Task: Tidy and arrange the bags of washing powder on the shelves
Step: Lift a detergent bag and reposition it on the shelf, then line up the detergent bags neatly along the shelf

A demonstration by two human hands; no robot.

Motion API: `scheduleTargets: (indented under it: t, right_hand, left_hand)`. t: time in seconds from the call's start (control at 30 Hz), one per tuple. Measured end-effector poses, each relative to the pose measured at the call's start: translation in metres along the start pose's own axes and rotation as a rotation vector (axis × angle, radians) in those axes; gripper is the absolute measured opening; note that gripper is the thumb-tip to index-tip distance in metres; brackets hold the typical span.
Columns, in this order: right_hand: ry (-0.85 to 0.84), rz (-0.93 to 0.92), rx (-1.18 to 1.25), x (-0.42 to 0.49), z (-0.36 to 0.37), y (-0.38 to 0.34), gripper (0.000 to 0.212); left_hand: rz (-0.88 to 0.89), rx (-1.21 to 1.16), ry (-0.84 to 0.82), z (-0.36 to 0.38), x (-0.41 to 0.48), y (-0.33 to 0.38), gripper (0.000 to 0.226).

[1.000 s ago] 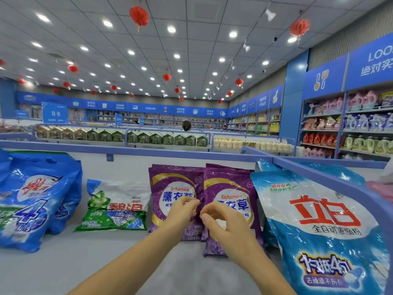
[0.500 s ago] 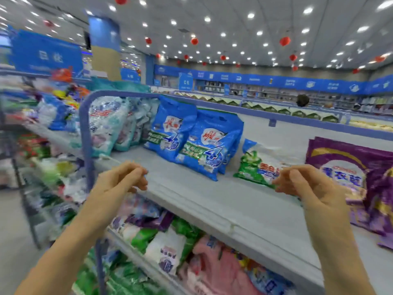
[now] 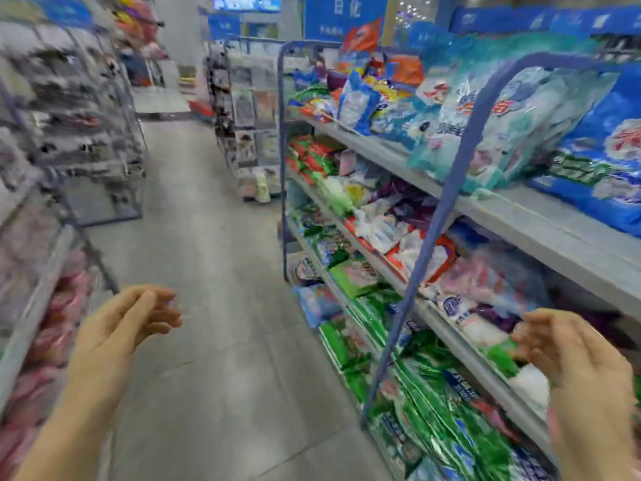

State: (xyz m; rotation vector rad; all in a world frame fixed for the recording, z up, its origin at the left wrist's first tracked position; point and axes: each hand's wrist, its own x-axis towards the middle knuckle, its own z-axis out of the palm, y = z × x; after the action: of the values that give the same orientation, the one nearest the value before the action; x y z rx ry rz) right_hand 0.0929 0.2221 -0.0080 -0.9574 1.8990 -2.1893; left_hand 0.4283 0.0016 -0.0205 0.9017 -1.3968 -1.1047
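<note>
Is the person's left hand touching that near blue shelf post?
Apart. The head view shows the left hand open over the aisle, with a broad stretch of grey floor between it and the blue post.

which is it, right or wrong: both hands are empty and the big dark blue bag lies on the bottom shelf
Wrong in one respect. The head view shows the big dark blue bag on the top shelf, not the bottom one. The left hand and the right hand are indeed empty.
</note>
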Motion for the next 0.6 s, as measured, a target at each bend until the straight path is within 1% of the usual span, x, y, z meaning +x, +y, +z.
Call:
scheduleTargets:
  t: [0.07,0.17,0.27,0.43,0.6]
  right_hand:
    - [-0.064,0.041,0.003,-0.002,0.038,0.012,0.031]
    - [-0.147,0.089,-0.009,0.003,0.087,0.027,0.033]
    - [-0.221,0.126,-0.014,0.018,0.128,0.045,0.035]
    - [-0.252,0.153,-0.002,0.063,0.197,0.08,0.029]
    - [-0.227,0.187,0.036,0.139,0.27,0.113,0.027]
  left_hand:
    - [-0.032,0.036,0.047,-0.027,0.007,-0.013,0.028]
    - [-0.069,0.057,0.106,-0.057,0.022,-0.031,0.036]
    - [-0.076,0.101,0.147,-0.073,0.046,-0.05,0.042]
    - [-0.095,0.145,0.187,-0.077,0.117,-0.085,0.036]
    - [-0.12,0.117,0.225,-0.06,0.224,-0.116,0.033]
